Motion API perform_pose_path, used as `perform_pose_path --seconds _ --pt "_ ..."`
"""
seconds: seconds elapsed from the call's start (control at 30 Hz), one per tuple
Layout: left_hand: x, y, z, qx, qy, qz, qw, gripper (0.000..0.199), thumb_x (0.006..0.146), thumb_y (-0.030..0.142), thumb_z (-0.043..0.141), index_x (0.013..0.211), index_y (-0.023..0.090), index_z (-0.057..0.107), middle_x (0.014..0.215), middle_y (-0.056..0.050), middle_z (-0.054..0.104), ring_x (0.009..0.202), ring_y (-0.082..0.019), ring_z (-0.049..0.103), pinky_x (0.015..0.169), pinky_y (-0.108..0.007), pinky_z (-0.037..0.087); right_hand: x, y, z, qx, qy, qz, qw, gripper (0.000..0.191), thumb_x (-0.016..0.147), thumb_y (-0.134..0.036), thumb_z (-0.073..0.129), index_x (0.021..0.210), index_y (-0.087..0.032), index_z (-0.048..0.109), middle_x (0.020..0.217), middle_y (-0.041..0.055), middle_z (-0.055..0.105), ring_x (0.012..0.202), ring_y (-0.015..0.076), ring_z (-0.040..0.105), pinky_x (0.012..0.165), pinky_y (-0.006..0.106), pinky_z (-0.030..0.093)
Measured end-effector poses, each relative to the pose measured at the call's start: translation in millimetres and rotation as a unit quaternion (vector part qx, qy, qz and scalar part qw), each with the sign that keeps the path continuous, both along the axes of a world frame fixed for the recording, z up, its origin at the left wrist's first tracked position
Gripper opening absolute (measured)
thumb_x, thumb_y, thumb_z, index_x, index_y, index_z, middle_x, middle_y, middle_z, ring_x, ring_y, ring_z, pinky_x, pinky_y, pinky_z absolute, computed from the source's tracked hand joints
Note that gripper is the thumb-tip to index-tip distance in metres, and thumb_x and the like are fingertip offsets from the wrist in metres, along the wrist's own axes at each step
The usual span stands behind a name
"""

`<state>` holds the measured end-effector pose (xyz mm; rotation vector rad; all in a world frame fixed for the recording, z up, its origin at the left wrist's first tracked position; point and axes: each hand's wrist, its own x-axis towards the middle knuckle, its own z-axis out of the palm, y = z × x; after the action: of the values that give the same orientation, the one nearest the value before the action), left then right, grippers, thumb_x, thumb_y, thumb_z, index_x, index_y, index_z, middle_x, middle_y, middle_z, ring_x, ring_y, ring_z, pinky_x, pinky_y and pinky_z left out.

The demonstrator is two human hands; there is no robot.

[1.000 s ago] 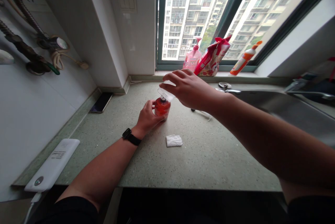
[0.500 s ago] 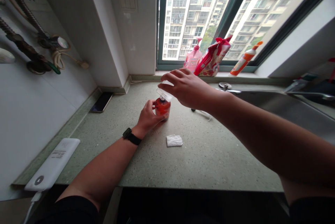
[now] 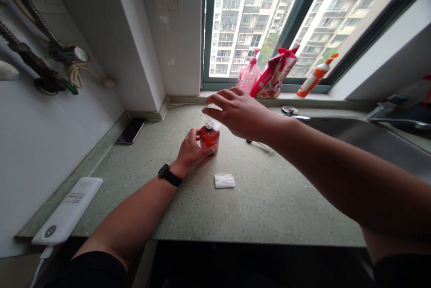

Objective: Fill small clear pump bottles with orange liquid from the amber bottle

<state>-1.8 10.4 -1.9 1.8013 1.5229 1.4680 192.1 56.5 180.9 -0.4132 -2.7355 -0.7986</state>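
Left hand (image 3: 191, 151) grips a red bottle (image 3: 209, 139) mid-counter; right hand (image 3: 239, 113), fingers half-curled, reaches a clear cap (image 3: 210, 120) still on the neck, its hold unclear.

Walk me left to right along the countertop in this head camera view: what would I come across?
Power bank → phone → red bottle → white tissue → steel sink

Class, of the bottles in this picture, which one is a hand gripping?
The red-filled bottle, gripped by the left hand; the pink pump bottle and orange-and-white squeeze bottle sit untouched on the windowsill.
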Motion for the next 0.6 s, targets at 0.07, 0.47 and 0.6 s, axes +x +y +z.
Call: perform_pose_path --seconds 0.07,0.47,0.6 --pt "0.4 -0.1 0.1 -0.006 -0.002 0.000 1.000 0.061 0.075 0.040 0.096 0.119 0.022 0.059 0.123 -0.013 0.073 0.105 -0.026 0.075 0.092 -0.047 0.064 -0.7 0.5 -0.3 -0.003 -0.001 0.000 1.000 0.041 0.102 -0.016 0.053 0.140 -0.024 0.067 0.139 0.0123 0.064 0.120 0.0292 0.053 0.100 0.043 0.034" --pt "0.8 -0.6 2.3 -0.016 0.007 0.011 1.000 0.062 0.073 0.038 0.097 0.120 0.021 0.059 0.122 -0.013 0.072 0.105 -0.028 0.074 0.091 -0.047 0.063 -2.8 -1.2 2.5 -0.005 -0.012 0.000 1.000 0.041 0.102 -0.013 0.050 0.138 -0.022 0.068 0.141 0.0124 0.064 0.121 0.0289 0.053 0.099 0.043 0.032" --pt "0.9 -1.1 2.5 -0.017 0.009 0.011 1.000 0.062 0.073 0.038 0.097 0.120 0.021 0.059 0.123 -0.013 0.072 0.105 -0.027 0.074 0.091 -0.046 0.063 -2.3 1.0 3.2 -0.008 -0.017 0.008 1.000 0.043 0.102 -0.015 0.053 0.141 -0.023 0.067 0.141 0.0127 0.064 0.121 0.0294 0.052 0.099 0.044 0.032"
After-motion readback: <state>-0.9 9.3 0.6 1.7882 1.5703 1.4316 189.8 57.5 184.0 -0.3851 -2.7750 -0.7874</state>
